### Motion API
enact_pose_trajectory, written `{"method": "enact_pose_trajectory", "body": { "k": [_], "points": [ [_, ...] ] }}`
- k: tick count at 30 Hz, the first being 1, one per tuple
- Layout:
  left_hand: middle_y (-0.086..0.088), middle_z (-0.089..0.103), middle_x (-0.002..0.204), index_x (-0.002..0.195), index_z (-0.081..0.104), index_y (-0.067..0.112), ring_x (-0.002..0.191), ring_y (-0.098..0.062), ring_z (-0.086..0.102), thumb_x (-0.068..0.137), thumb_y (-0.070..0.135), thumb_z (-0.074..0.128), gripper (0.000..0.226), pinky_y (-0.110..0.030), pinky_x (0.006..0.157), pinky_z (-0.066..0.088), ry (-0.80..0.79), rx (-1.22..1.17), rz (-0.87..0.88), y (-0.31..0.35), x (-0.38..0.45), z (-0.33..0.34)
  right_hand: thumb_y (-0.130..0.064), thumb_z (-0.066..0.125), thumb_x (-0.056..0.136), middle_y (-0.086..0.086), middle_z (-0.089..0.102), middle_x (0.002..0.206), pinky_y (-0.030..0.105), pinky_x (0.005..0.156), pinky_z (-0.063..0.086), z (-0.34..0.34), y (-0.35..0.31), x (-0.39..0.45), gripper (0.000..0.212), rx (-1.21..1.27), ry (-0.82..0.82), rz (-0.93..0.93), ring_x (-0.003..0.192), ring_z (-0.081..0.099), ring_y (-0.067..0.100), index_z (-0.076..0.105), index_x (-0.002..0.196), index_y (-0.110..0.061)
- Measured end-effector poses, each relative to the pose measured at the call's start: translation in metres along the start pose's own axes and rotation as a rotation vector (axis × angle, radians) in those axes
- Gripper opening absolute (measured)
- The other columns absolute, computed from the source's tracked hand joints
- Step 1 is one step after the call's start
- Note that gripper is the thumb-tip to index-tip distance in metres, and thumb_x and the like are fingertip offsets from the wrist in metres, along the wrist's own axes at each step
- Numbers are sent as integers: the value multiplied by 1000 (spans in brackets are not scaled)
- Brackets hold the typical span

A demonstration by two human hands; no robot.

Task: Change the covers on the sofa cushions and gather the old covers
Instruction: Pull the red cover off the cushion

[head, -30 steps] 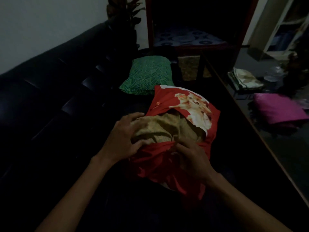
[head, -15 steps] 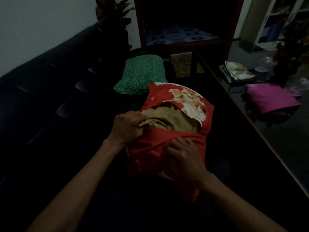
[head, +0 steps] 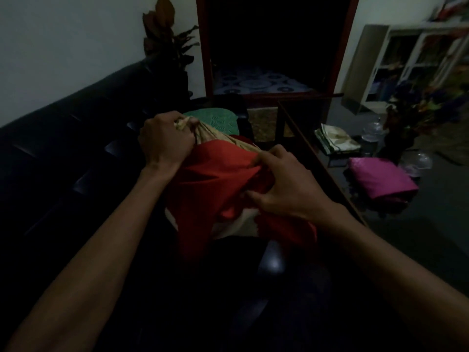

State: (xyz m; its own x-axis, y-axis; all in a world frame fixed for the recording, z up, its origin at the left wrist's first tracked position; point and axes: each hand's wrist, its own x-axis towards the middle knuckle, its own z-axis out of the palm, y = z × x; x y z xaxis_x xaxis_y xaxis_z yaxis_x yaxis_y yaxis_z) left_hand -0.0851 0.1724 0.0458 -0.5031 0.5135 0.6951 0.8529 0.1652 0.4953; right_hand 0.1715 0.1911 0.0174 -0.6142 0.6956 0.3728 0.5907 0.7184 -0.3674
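The red cover (head: 223,184) is bunched round the tan cushion (head: 215,134), whose top corner sticks out above it, lifted over the dark sofa (head: 63,153). A green patterned cushion (head: 218,120) lies just behind on the seat. A folded magenta cover (head: 380,179) rests on the bench (head: 431,237) to the right.

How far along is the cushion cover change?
Looks done: the green cushion lies covered on the sofa. In hand: the left hand grips the tan cushion while the right hand holds the red cover around it. Left: folded covers wait on the table.
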Motion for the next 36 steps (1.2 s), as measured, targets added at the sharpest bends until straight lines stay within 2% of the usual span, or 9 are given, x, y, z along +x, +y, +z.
{"method": "enact_pose_trajectory", "body": {
  "k": [3, 7, 14, 18, 23, 26, 30, 33, 36],
  "points": [
    [-7, 77, 95, 98, 80, 20, 92, -29, 72, 89, 46, 68, 30, -33, 70, 51, 32, -68, -27, 20, 13, -13, -26, 78, 73, 1, 53, 120, 45, 85, 53, -31, -5, 25, 49, -42, 80, 21, 111, 56, 26, 64, 120, -24],
    [-5, 76, 100, 100, 78, 23, 96, -29, 70, 91, 48, 67, 29, -28, 70, 43, 2, -53, -39, 34, 19, -24, -7, 70, 78, 5, 62, 108, 38, 72, 47, -52, -2, 52, 31, -144, 282, -10, 99, 60, 32, 70, 107, -16],
    [0, 71, 114, 115, 71, 32, 110, -25, 62, 86, 54, 62, 38, -47, 93, 51, -310, 103, 274, 17, 4, -27, 1, 69, 72, 8, 62, 96, 37, 63, 43, -33, 22, 45, 25, -119, 289, -124, 85, 61, 34, 66, 93, -12],
    [10, 68, 125, 125, 65, 44, 117, -17, 61, 89, 62, 62, 41, -35, 94, 47, -657, 185, 329, 25, -30, -8, -1, 68, 76, 8, 61, 103, 37, 64, 46, -17, 32, 36, 29, -118, 222, -182, 88, 59, 28, 67, 103, -11],
    [8, 76, 99, 96, 79, 34, 95, -17, 69, 86, 40, 74, 12, -30, 79, 47, -470, 47, 265, 25, -25, 1, 2, 69, 79, 6, 63, 106, 34, 64, 47, -19, 37, 37, 30, -91, 248, -222, 89, 61, 24, 71, 106, -12],
    [14, 76, 86, 88, 80, 30, 79, -1, 69, 83, 28, 80, 5, -26, 75, 54, -484, -130, 209, 22, -16, 1, -2, 71, 81, 4, 66, 105, 41, 66, 54, -22, 40, 34, 28, -87, 293, -240, 90, 63, 22, 72, 106, -13],
    [22, 70, 73, 84, 81, 27, 63, 11, 64, 83, 18, 80, 9, -6, 59, 45, -426, -262, 119, 15, -7, -2, -10, 64, 84, 5, 73, 104, 42, 66, 58, -21, 52, 10, 26, -87, 363, -301, 90, 67, 23, 73, 108, -9],
    [16, 73, 74, 84, 81, 24, 52, 11, 60, 85, 18, 78, 7, -11, 53, 45, -402, -273, 94, 9, -7, -5, -8, 61, 84, 6, 76, 108, 39, 69, 60, -13, 61, -13, 26, -41, 414, -332, 90, 70, 23, 76, 106, -7],
    [13, 76, 80, 80, 80, 29, 69, 5, 67, 85, 17, 77, 14, -22, 69, 54, -343, -238, 91, -2, -10, -7, -1, 60, 81, 5, 75, 114, 34, 79, 60, -4, 61, -30, 28, -1, 420, -381, 94, 71, 21, 77, 103, -4]
  ]
}}
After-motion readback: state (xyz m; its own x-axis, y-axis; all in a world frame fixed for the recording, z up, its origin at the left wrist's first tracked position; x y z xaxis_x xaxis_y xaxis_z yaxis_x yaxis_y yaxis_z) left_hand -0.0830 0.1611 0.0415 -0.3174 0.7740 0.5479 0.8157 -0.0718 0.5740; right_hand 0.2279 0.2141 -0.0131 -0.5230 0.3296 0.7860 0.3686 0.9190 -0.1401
